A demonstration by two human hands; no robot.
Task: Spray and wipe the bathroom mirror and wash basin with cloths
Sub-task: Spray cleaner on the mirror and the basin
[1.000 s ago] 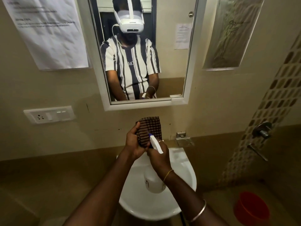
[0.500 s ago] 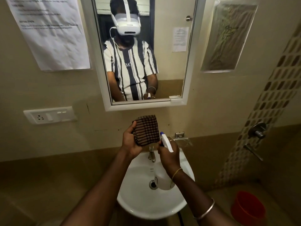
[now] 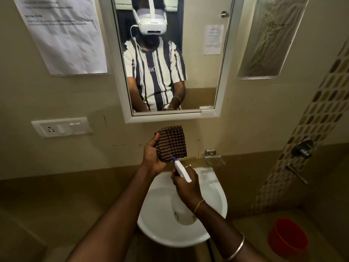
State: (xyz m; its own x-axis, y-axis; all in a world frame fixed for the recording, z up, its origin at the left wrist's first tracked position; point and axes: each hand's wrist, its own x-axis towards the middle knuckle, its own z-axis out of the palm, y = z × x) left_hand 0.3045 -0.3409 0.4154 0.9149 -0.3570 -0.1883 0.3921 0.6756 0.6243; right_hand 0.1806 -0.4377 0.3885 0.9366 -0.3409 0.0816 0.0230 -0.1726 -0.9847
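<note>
- Woven checked cloth [image 3: 171, 143], matt.
- Smooth white plastic spray bottle [image 3: 181, 210].
- Glossy white ceramic wash basin [image 3: 160, 220].
- Shiny glass mirror [image 3: 200, 76], white frame.
- Polished metal tap handle [image 3: 301, 149].
- Crinkled paper notice [image 3: 64, 35].

Dim, warm yellowish light fills the room. The white ceramic wash basin [image 3: 156, 208] is brightest, with soft glare on its far right rim; the white plastic spray bottle [image 3: 180, 212] nearly blends into it. The brown checked cloth [image 3: 172, 144] shows crisp weave. Near corners sink into darkness. Wide-angle distortion bows the white-framed rectangular mirror [image 3: 196, 76] and walls. Print on the far-left white paper notice [image 3: 66, 44] is smeared.
</note>
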